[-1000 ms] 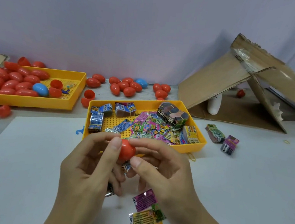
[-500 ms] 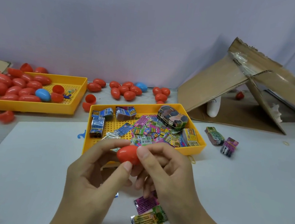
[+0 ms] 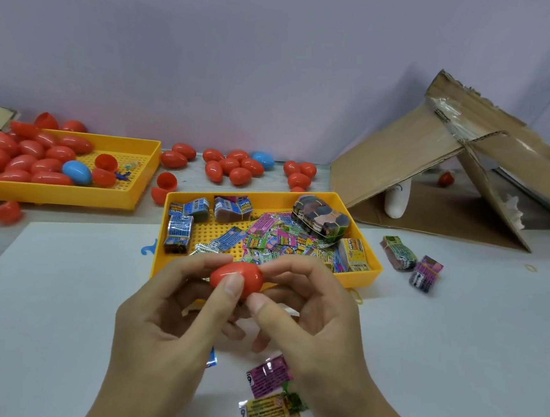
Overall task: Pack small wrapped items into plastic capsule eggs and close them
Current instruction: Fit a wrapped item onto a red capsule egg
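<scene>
The white surface (image 3: 455,340) carries everything, and the whole scene sits lower in the head view than a second ago, so the camera has tipped up a little. At the far right the collapsed cardboard box (image 3: 404,159) leans as before. At the far left the long yellow tray (image 3: 136,176) holds its heap of red eggs and one blue egg (image 3: 76,172), unchanged. The nearer yellow tray (image 3: 371,270), just behind the hands, is still littered with wrapped items (image 3: 281,238) and small bundles. A loose cluster of red eggs (image 3: 230,168) lies along the wall between the two trays.

The left hand (image 3: 163,325) and the right hand (image 3: 310,318) meet above the surface in front of the nearer tray, both gripping the red capsule egg (image 3: 244,274). The left thumb lies across its front and the left forefinger over its top; the right thumb and forefinger pinch its right end. A second ago only a small round part of the egg showed between the fingers; now it lies on its side, looks closed, and shows more of its length.

Below the hands, a purple packet (image 3: 269,375) and a yellow packet (image 3: 268,415) rest on the surface, where they lay earlier.
</scene>
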Action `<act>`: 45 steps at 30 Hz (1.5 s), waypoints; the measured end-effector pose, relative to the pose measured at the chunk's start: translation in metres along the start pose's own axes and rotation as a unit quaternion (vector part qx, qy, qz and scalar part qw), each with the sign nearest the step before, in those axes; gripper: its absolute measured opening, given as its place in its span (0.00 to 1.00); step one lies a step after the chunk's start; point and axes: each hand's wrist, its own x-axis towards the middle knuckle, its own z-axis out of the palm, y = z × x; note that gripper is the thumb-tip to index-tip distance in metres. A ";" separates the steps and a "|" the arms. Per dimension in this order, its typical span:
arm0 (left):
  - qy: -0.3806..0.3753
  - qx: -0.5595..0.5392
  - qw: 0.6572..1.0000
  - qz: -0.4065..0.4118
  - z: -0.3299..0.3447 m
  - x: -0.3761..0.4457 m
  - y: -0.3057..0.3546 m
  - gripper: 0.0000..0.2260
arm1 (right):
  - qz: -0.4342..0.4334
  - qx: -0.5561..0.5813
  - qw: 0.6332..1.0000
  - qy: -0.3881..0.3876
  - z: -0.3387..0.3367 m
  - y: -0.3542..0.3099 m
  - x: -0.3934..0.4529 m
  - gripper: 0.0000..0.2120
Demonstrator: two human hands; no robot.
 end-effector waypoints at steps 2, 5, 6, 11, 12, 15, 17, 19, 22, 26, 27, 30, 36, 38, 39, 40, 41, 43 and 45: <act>-0.009 -0.010 1.000 0.005 0.000 -0.001 0.002 0.12 | 0.004 0.016 1.000 0.003 -0.001 0.000 -0.001 0.08; -0.017 -0.005 1.000 0.021 -0.001 -0.001 0.001 0.15 | 0.018 0.041 0.999 0.011 -0.002 -0.002 -0.001 0.08; -0.020 -0.004 1.000 0.024 -0.001 -0.001 0.000 0.16 | 0.025 0.044 0.999 0.014 -0.001 -0.003 0.000 0.08; -0.041 -0.009 0.999 0.029 -0.003 0.000 -0.003 0.18 | 0.053 0.033 0.998 0.024 0.001 -0.004 0.003 0.08; -0.044 -0.011 0.998 0.032 -0.004 0.001 -0.003 0.17 | 0.049 0.031 0.998 0.020 0.002 -0.003 0.003 0.08; -0.049 -0.015 0.998 0.040 -0.003 0.003 -0.002 0.17 | 0.042 0.036 0.998 0.017 0.002 -0.004 0.002 0.08; -0.040 -0.035 0.998 0.027 -0.004 0.003 -0.004 0.17 | 0.035 0.034 0.999 0.013 0.002 -0.004 0.002 0.08; -0.027 -0.061 0.998 0.003 -0.006 0.003 -0.007 0.16 | 0.021 0.026 0.999 0.005 0.003 -0.004 0.001 0.10; -0.028 -0.083 0.996 -0.029 -0.009 0.003 -0.004 0.15 | -0.003 0.001 1.000 -0.006 0.005 -0.004 0.000 0.12; -0.030 -0.079 0.996 -0.033 -0.006 0.004 0.000 0.14 | -0.022 -0.015 1.000 -0.003 0.006 -0.005 0.000 0.14; -0.028 -0.079 0.996 -0.030 -0.006 0.005 0.000 0.14 | -0.026 -0.015 1.000 -0.007 0.004 -0.005 0.000 0.13; -0.020 -0.072 0.997 -0.011 -0.005 0.004 0.001 0.14 | -0.022 -0.036 0.999 -0.032 -0.002 -0.009 0.002 0.08; -0.007 -0.031 0.999 0.009 -0.007 0.003 -0.001 0.11 | 0.041 -0.304 0.947 -0.095 -0.039 -0.029 0.013 0.15; -0.005 -0.030 1.000 0.005 -0.006 0.003 0.001 0.10 | 0.056 -0.345 0.927 -0.139 -0.046 -0.034 0.013 0.15; -0.005 -0.033 0.999 0.007 -0.006 0.003 0.002 0.10 | 0.064 -0.296 0.942 -0.142 -0.045 -0.034 0.013 0.13; -0.005 -0.036 0.999 0.009 -0.006 0.003 0.002 0.10 | 0.081 -0.206 0.966 -0.135 -0.043 -0.033 0.014 0.10; -0.006 -0.041 0.999 0.009 -0.006 0.002 0.002 0.10 | 0.115 -0.085 0.983 -0.119 -0.040 -0.032 0.015 0.09; -0.012 -0.056 0.998 0.009 -0.006 0.001 0.002 0.09 | 0.155 0.088 0.981 -0.075 -0.033 -0.030 0.018 0.09; -0.025 -0.068 0.997 0.014 -0.006 0.000 0.003 0.09 | 0.138 0.003 0.989 -0.060 -0.033 -0.026 0.017 0.09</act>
